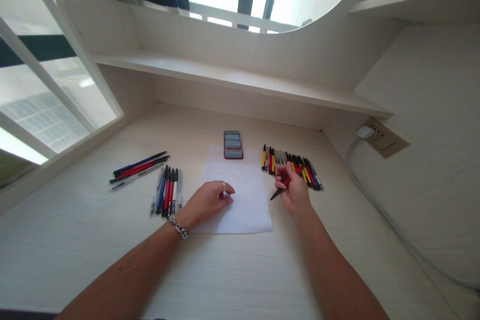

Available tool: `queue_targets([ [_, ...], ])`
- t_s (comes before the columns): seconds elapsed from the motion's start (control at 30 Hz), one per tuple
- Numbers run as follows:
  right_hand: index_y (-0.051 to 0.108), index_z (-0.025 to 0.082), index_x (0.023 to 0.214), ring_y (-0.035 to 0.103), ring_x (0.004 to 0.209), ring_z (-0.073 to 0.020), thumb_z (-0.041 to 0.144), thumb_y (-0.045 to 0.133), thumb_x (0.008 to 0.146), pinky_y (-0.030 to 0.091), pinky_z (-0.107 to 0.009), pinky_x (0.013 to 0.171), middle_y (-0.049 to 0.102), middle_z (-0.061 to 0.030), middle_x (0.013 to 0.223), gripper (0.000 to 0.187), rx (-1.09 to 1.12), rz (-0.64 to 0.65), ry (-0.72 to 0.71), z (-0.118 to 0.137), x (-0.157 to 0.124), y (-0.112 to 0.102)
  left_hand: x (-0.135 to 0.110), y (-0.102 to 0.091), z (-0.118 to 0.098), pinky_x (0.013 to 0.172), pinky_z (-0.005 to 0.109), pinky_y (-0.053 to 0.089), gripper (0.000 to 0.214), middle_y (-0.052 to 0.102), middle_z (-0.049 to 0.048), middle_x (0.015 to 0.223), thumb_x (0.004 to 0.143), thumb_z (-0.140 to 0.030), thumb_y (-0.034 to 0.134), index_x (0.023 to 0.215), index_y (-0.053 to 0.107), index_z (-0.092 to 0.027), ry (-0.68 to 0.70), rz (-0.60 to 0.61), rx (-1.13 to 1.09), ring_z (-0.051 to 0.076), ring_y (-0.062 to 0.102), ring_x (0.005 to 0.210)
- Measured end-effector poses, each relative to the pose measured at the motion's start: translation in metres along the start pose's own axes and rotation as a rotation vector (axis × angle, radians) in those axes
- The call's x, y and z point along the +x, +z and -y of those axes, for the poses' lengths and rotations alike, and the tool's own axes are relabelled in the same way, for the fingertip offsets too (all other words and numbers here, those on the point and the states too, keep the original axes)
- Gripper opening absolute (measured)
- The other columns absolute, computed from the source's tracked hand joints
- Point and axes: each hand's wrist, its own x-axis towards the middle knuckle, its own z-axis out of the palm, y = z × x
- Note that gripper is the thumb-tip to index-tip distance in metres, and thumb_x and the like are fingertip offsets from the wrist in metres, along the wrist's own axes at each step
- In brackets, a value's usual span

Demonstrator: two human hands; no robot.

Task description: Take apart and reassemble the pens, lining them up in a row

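Observation:
My right hand [294, 191] grips a red and black pen [278, 193], its black end slanting down to the left just beyond the paper's right edge. Right behind that hand lies a row of several pens [271, 160] in yellow, red, black, blue and clear. My left hand [210, 202] rests on the left side of a white sheet of paper [247, 217], fingers loosely bent, thumb apart from the forefinger and nothing between them. Faint marks show on the sheet. Left of this hand is a bunch of pens [170, 191], close to the wrist.
A phone [233, 145] lies over the paper's top edge. More pens [137, 169] are spread at the desk's left. A shelf [240, 74] spans the back. On the right wall, a white plug [365, 132] sits in a socket, its cable [386, 220] running down the right side.

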Motion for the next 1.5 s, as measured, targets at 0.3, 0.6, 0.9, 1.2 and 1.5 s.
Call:
queue_targets([
  [0.3, 0.064, 0.014, 0.073, 0.042, 0.03, -0.0085, 0.07, 0.044, 0.075, 0.03, -0.019, 0.03, 0.05, 0.0003, 0.039, 0.06, -0.246, 0.001, 0.152, -0.012, 0.0, 0.0, 0.0, 0.0, -0.001, 0.07, 0.026, 0.044, 0.02, 0.066, 0.0035, 0.083, 0.079, -0.03, 0.057, 0.094, 0.068, -0.021, 0.022, 0.031, 0.026, 0.016, 0.059, 0.075],
  [0.6, 0.062, 0.016, 0.08, 0.055, 0.047, -0.0116, 0.034, 0.077, 0.059, 0.041, -0.02, 0.04, 0.062, 0.0, 0.055, 0.031, -0.377, 0.061, 0.039, -0.03, -0.001, 0.001, 0.001, 0.0, -0.001, 0.07, 0.026, 0.044, 0.02, 0.065, 0.0037, 0.083, 0.08, -0.031, 0.057, 0.094, 0.068, -0.021, 0.042, 0.032, 0.036, 0.015, 0.058, 0.074],
  [0.9, 0.067, 0.017, 0.076, 0.056, 0.049, -0.013, 0.036, 0.06, 0.069, 0.042, -0.023, 0.044, 0.065, -0.0021, 0.06, 0.022, -0.863, 0.076, -0.189, -0.044, -0.004, 0.004, 0.001, 0.0, -0.001, 0.071, 0.026, 0.044, 0.021, 0.065, 0.0043, 0.084, 0.08, -0.031, 0.057, 0.094, 0.068, -0.02, 0.049, 0.037, 0.022, 0.015, 0.057, 0.074],
  [1.2, 0.067, 0.017, 0.071, 0.055, 0.049, -0.0148, 0.035, 0.053, 0.072, 0.04, -0.025, 0.049, 0.061, -0.0005, 0.052, 0.023, -1.005, 0.07, -0.282, -0.043, -0.008, 0.007, 0.001, 0.001, 0.0, 0.071, 0.026, 0.044, 0.021, 0.064, 0.0043, 0.084, 0.079, -0.031, 0.057, 0.094, 0.068, -0.02, 0.039, 0.042, 0.019, 0.016, 0.057, 0.075],
  [1.5, 0.066, 0.019, 0.066, 0.055, 0.052, -0.0156, 0.035, 0.054, 0.072, 0.039, -0.025, 0.049, 0.06, -0.0003, 0.05, 0.021, -0.997, 0.028, -0.302, -0.047, -0.007, 0.004, 0.001, 0.0, -0.001, 0.071, 0.025, 0.044, 0.02, 0.065, 0.0046, 0.085, 0.08, -0.031, 0.057, 0.093, 0.068, -0.02, 0.046, 0.039, 0.032, 0.016, 0.058, 0.075],
])
